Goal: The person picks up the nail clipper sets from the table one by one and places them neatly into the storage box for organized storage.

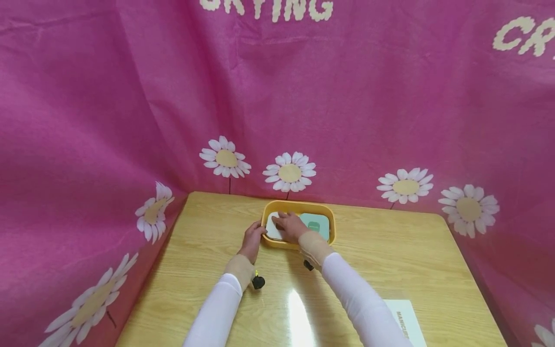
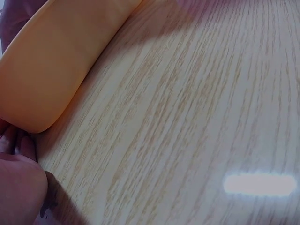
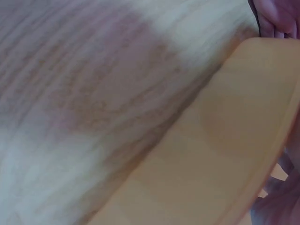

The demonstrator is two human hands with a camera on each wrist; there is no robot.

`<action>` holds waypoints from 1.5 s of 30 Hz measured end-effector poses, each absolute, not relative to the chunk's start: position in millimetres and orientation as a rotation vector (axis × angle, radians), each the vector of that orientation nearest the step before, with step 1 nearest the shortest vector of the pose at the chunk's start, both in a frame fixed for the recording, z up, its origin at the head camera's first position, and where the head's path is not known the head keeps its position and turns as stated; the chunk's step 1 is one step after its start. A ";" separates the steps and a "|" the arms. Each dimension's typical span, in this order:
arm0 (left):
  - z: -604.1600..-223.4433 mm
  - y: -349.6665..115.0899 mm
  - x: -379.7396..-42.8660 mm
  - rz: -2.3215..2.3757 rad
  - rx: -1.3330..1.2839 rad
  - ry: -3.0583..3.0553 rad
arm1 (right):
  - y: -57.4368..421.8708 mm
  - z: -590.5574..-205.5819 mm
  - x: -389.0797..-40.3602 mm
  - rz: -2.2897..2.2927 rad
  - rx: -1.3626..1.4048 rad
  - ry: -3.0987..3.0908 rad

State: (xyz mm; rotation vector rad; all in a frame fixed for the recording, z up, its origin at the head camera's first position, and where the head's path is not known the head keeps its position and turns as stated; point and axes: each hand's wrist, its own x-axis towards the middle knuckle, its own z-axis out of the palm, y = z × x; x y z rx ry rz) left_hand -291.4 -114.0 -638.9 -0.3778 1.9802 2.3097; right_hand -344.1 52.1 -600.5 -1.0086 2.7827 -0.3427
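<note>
A yellow tray (image 1: 328,210) with rounded corners stands near the table's back edge. Inside it, a flat white piece (image 1: 273,230) lies on the left and a mint-green box (image 1: 322,221) with a darker green label on the right. My left hand (image 1: 251,241) holds the tray's left end, fingertips at the rim; in the left wrist view its fingers tuck against the tray's lower corner. Reaching into the tray, my right hand (image 1: 291,226) rests on the white piece with extended fingers and covers part of it. The right wrist view shows its fingers (image 3: 281,192) behind the tray wall.
A pale box or card (image 1: 405,320) lettered "MANICURE" lies at the front right of the wooden table (image 1: 412,255), partly behind my right sleeve. Pink cloth (image 1: 347,106) with daisies hangs behind the table and along its sides. Small dark wrist devices (image 1: 258,282) hang below both wrists.
</note>
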 end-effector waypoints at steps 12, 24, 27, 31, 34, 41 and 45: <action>-643.6 -111.1 -287.2 2.360 -0.398 1.939 | 62.7 -592.5 -331.1 -0.711 -0.918 2.657; -641.5 -113.3 -293.2 2.430 -0.419 1.859 | 122.3 -589.1 -304.1 -0.995 -0.848 2.790; -640.4 -113.5 -293.9 2.423 -0.428 1.873 | 139.1 -587.2 -296.6 -1.058 -0.830 2.849; -637.7 -114.0 -295.5 2.422 -0.419 1.878 | 159.0 -585.6 -287.8 -1.100 -0.776 2.952; -635.0 -114.6 -298.1 2.423 -0.436 1.876 | 170.6 -584.5 -283.0 -1.123 -0.712 3.003; -630.9 -113.0 -301.3 2.427 -0.468 1.845 | 195.3 -583.2 -271.0 -1.111 -0.532 3.056; -632.1 -111.6 -299.7 2.432 -0.473 1.833 | 211.6 -582.0 -255.5 -1.079 -0.449 3.057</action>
